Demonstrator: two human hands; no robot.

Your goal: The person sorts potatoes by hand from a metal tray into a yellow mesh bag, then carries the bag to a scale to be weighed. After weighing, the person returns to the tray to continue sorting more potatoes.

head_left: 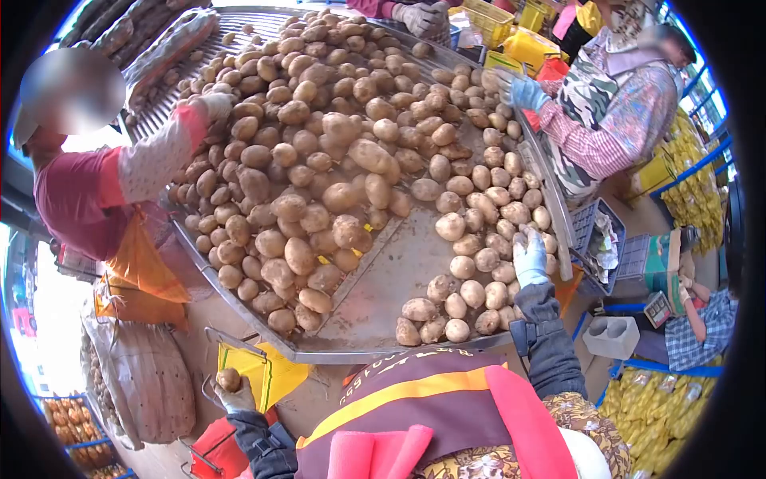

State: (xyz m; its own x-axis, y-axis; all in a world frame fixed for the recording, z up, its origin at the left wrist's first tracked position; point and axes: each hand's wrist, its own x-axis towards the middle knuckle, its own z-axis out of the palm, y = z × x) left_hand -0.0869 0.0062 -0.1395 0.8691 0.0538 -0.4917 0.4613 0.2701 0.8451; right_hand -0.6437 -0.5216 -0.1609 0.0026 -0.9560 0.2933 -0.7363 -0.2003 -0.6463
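My left hand [240, 397], in a light glove, is low on the left with its fingers closed on a potato [229, 379]. It is beside a yellow bag [267, 375] that hangs open below the table edge. My right hand [530, 260], in a pale blue glove, lies on the potatoes at the right side of the metal sorting table [403, 275], fingers stretched out over them. Around it are many smaller potatoes [479, 255]. A large heap of potatoes [295, 191] covers the left and far part of the table.
A person [88, 184] at the left reaches into the heap. Another person [606, 112] works at the right edge, and gloved hands [420, 17] show at the far side. A full sack [144, 375], a red bag [219, 447] and a blue crate [598, 239] surround the table.
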